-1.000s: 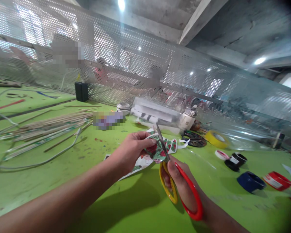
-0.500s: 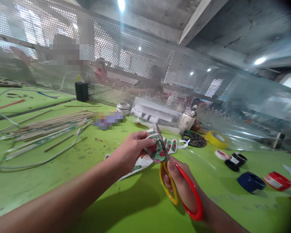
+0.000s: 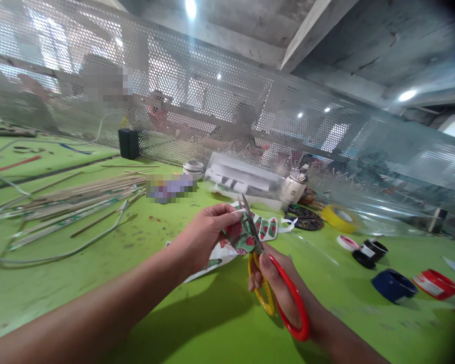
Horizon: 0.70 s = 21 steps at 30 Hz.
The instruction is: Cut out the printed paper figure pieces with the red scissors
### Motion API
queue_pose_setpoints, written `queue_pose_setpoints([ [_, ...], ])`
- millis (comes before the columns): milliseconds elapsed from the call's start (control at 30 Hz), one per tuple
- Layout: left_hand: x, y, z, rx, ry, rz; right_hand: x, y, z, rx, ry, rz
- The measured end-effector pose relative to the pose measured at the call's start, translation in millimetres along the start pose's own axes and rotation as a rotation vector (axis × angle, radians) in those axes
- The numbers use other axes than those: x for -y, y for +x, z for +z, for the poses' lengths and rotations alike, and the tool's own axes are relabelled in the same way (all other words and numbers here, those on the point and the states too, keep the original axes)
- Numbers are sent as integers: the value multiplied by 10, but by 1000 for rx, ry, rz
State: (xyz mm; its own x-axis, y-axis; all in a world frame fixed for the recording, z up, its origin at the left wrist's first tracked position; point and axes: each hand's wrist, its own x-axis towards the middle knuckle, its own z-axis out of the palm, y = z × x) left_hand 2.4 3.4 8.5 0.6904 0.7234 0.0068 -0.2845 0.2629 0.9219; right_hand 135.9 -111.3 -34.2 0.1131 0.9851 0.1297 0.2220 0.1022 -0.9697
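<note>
My left hand [image 3: 211,230] pinches a small paper cutout [image 3: 242,235] printed in green and red, held up over the table. My right hand [image 3: 282,275] grips scissors [image 3: 252,222] with one red and one yellow handle. The blades point up and away, slightly apart, along the right edge of the cutout. Under and behind the hands lie more printed pieces: a white sheet [image 3: 222,258] with coloured drawings and a cut strip [image 3: 268,228] with green and red shapes. A thin curled paper scrap [image 3: 289,225] sits just right of that strip.
Thin wooden sticks [image 3: 83,194] and a white cable [image 3: 56,260] spread over the green table on the left. A clear roll with papers [image 3: 242,177] and a white bottle [image 3: 293,186] stand behind. Yellow tape [image 3: 339,218], blue tape [image 3: 393,285] and red tape [image 3: 436,283] are at the right.
The scissors and my right hand have shifted slightly left, and their handles have drawn a little closer together. My left hand stays almost in place with the cutout.
</note>
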Motion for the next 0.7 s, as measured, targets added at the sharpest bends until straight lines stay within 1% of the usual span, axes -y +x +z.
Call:
queue_pose_setpoints([
  [67,-12,-6,4,9,27,-2,10,10,-1,-9,-22,-17],
  [133,-16,-8,3,37,41,5,15,14,-6,-9,-16,-5],
  [267,-6,3,-23,80,81,40,31,2,-20,-4,-29,-22],
  [433,-6,37,-88,138,132,74,90,-22,-23,-23,-93,15],
  [533,-21,57,-110,147,160,81,117,-28,-23,-23,-95,11],
  [700,-27,81,-127,128,192,98,115,-35,-26,-14,-128,-19],
])
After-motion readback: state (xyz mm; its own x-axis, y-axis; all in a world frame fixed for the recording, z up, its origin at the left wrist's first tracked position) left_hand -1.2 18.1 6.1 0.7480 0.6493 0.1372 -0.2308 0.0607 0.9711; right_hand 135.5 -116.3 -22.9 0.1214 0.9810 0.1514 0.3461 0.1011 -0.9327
